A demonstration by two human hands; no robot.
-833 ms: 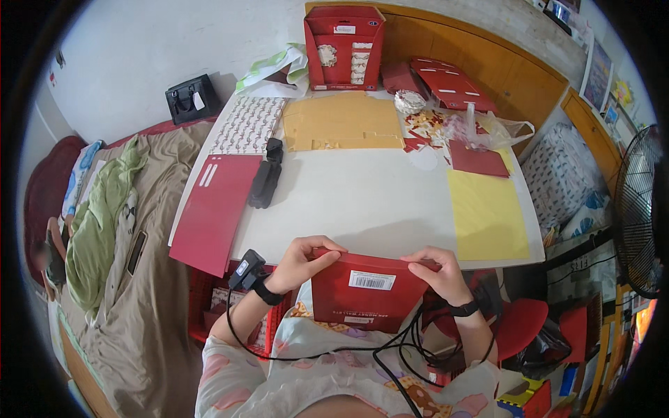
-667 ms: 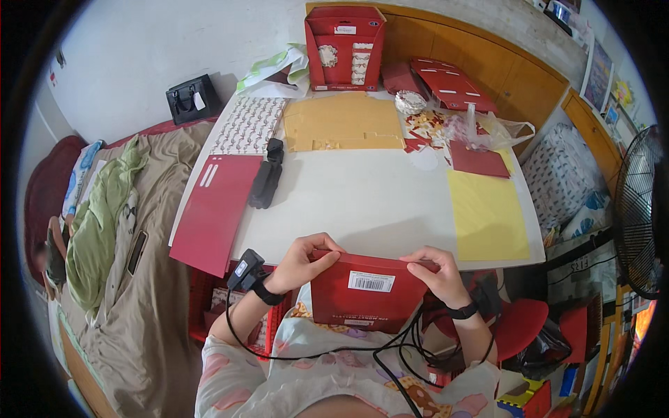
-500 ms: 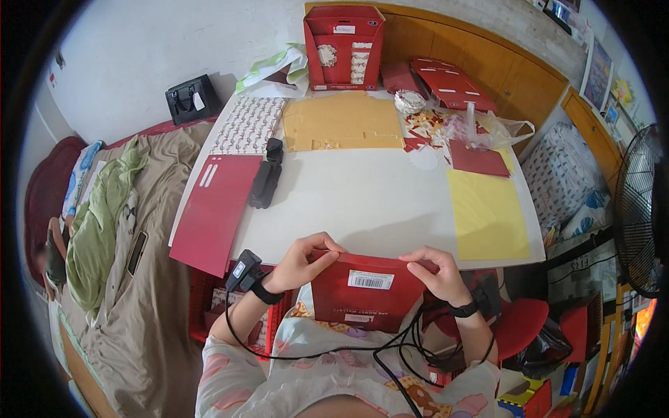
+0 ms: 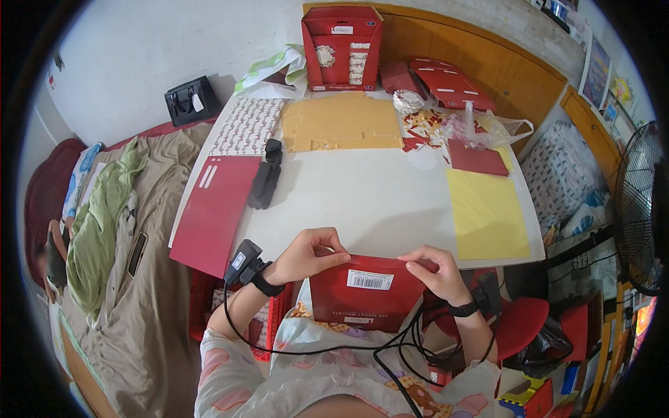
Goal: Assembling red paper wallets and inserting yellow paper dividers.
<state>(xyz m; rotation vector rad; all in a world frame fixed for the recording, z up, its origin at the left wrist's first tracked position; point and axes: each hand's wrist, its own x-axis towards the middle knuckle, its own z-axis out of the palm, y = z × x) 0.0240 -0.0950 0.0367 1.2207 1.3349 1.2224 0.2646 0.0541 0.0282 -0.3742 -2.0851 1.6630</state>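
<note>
Red carton [image 4: 364,303] at near edge of table [image 4: 348,191]

Maroon sheet [image 4: 214,219] lies along the left edge; left hand [image 4: 309,255] pinches the carton's top rim, right hand [image 4: 437,275] pinches its upper right corner; yellow sheet [image 4: 488,216] lies by the near right corner.

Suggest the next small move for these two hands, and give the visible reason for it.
I would probably slide the left hand a little rightward along the red packet's upper edge, keeping the right hand where it is: the right fingers and thumb hold that edge near its right end, while the left thumb is at it farther left.
</note>
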